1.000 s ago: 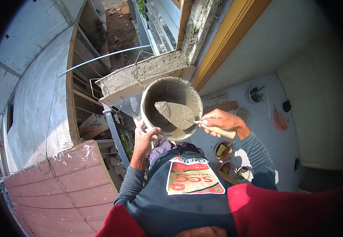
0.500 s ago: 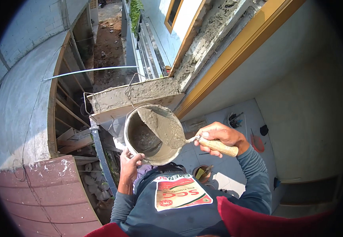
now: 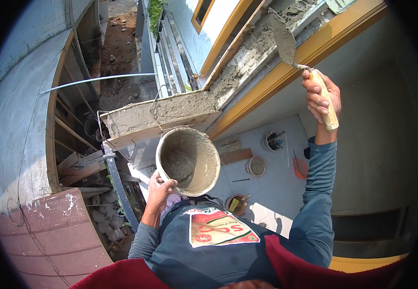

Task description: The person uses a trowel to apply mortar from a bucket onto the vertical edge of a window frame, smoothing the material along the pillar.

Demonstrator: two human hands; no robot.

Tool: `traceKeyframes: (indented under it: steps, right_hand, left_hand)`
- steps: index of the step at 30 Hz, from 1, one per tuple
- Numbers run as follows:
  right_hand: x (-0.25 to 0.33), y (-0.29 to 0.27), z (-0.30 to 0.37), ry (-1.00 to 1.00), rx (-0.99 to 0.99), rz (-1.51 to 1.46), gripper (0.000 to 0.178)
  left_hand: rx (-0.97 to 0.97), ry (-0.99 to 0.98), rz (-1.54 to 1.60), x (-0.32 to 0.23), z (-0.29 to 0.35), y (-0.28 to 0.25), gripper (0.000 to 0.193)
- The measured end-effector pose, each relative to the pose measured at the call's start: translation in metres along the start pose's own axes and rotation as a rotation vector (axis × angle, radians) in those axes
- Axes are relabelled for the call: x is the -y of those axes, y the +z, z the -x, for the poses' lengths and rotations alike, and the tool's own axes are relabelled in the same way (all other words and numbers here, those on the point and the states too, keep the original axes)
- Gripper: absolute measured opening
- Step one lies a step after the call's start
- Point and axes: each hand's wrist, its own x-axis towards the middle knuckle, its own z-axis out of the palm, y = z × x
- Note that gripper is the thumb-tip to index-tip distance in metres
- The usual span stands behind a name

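My left hand [image 3: 159, 192] is closed on the near left side of a bucket [image 3: 206, 168], thumb over the rim. Wet grey mortar [image 3: 179, 166] lies in the bottom of the bucket, which tilts so that its inside shows. At the upper right, my right hand [image 3: 323, 98] grips the wooden handle of a trowel [image 3: 284, 41]. Grey mortar coats the trowel's blade, which is over the mortar-topped wall [image 3: 247, 65] beside a yellow beam [image 3: 271, 94]. Whether the blade touches the wall top cannot be made out.
A mortar-covered concrete ledge [image 3: 163, 110] with bent wires runs left from the wall. Far below on the tiled floor [image 3: 247, 185] stand several buckets, including a small one [image 3: 255, 166]. A pale blue pipe [image 3: 98, 79] crosses the gap at left, above reddish metal sheeting [image 3: 57, 231].
My right hand has lifted the trowel out of the bucket and carried it up and right to the wall top. My left hand still holds the bucket in nearly the same place.
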Motion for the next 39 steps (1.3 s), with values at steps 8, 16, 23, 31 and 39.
traceKeyframes:
  steps: [8, 16, 23, 31, 39]
  right_hand:
    - [-0.066, 0.032, -0.008, 0.184, -0.474, 0.272, 0.042]
    - [-0.060, 0.058, -0.050, 0.155, -0.597, 0.236, 0.040]
    - [-0.041, 0.094, -0.051, 0.084, -0.570, 0.297, 0.044]
    - [-0.095, 0.103, -0.037, -0.183, -0.732, 0.983, 0.034]
    - [-0.131, 0.102, -0.014, 0.017, -0.426, 0.742, 0.046]
  left_hand:
    - [0.188, -0.084, -0.019, 0.000, -0.029, -0.007, 0.052]
    - [0.289, -0.121, -0.074, 0.011, -0.055, -0.016, 0.052]
    - [0.264, -0.124, -0.064, 0.012, -0.058, -0.019, 0.036]
    - [0.281, -0.176, -0.127, 0.000, -0.057, -0.020, 0.055]
    - [0.277, -0.126, -0.071, -0.005, -0.058, -0.018, 0.045]
